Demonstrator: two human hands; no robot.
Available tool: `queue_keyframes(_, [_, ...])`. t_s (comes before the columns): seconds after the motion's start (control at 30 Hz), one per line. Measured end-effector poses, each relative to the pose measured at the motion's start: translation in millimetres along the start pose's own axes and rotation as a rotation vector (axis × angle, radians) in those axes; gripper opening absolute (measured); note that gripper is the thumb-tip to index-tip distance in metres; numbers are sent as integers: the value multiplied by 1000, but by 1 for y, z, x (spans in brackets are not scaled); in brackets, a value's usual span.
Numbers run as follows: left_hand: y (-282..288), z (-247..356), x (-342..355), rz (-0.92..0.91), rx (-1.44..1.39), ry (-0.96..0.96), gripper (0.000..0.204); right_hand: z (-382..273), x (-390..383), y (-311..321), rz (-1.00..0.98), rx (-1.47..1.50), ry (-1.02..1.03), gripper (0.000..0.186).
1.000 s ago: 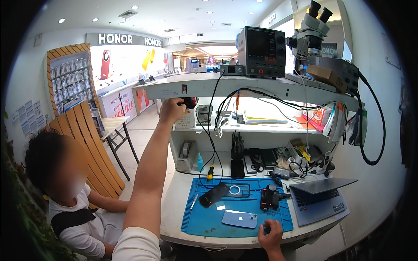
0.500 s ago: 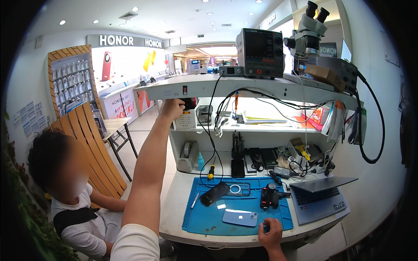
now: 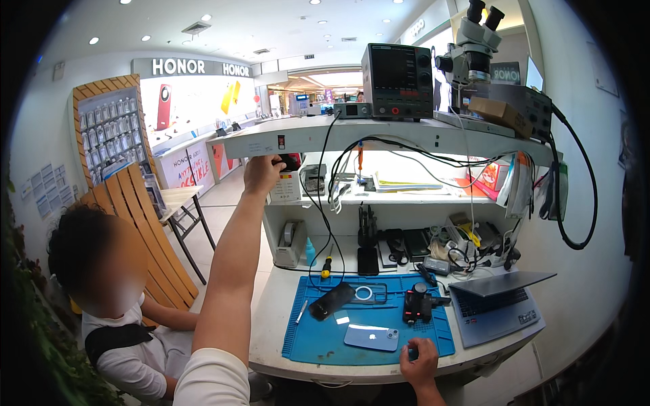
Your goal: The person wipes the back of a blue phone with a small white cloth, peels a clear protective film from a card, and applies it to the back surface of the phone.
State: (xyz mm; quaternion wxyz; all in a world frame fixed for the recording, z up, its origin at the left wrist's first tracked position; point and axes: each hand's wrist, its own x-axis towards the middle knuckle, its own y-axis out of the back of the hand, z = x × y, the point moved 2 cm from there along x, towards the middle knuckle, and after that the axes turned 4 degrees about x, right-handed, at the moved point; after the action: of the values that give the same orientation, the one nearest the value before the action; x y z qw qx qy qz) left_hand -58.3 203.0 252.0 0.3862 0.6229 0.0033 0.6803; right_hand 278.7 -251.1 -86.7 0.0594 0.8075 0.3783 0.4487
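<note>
My left arm is stretched out to the upper shelf. At its end my left hand is closed at the edge of a small black-and-red object, which the shelf board above and my fingers partly hide. Just below that object stands a white box. My right hand rests at the front edge of the blue work mat, fingers loosely curled, thumb apart, holding nothing. Close to it lies a blue phone, back side up. A dark phone lies farther left on the mat, and a black clamp-like device stands at the right.
A half-closed laptop sits right of the mat. Cables hang from the top shelf, which carries a black power supply and a microscope. A yellow-black screwdriver lies behind the mat. A person sits at my left.
The view has shifted slightly. My left hand and the black-and-red object have moved a little to the left along the shelf. My right hand stays at the mat's edge.
</note>
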Motion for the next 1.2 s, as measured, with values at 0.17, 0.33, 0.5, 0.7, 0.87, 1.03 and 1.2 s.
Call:
queue_keyframes(0.17, [4,-9,2,16,-25,-25,25,0,1,-2,-3,12,0,18])
queue_keyframes(0.33, [6,-6,-8,-63,-116,136,28,1,0,0,-3,4,-11,18])
queue_keyframes(0.5, [4,-18,-19,116,-359,0,21,-2,1,-1,-2,4,-14,18])
queue_keyframes(0.7, [11,-20,-25,158,-262,-101,15,0,0,-1,3,-5,-8,18])
queue_keyframes(0.87, [13,-17,-33,118,-279,-105,15,1,0,-1,-1,-12,-1,18])
queue_keyframes(1.03, [14,-18,-41,148,-273,-217,16,1,1,-2,-9,-24,25,18])
queue_keyframes(1.2, [25,-10,-42,253,-75,-466,18,0,2,-2,-13,-16,4,18])
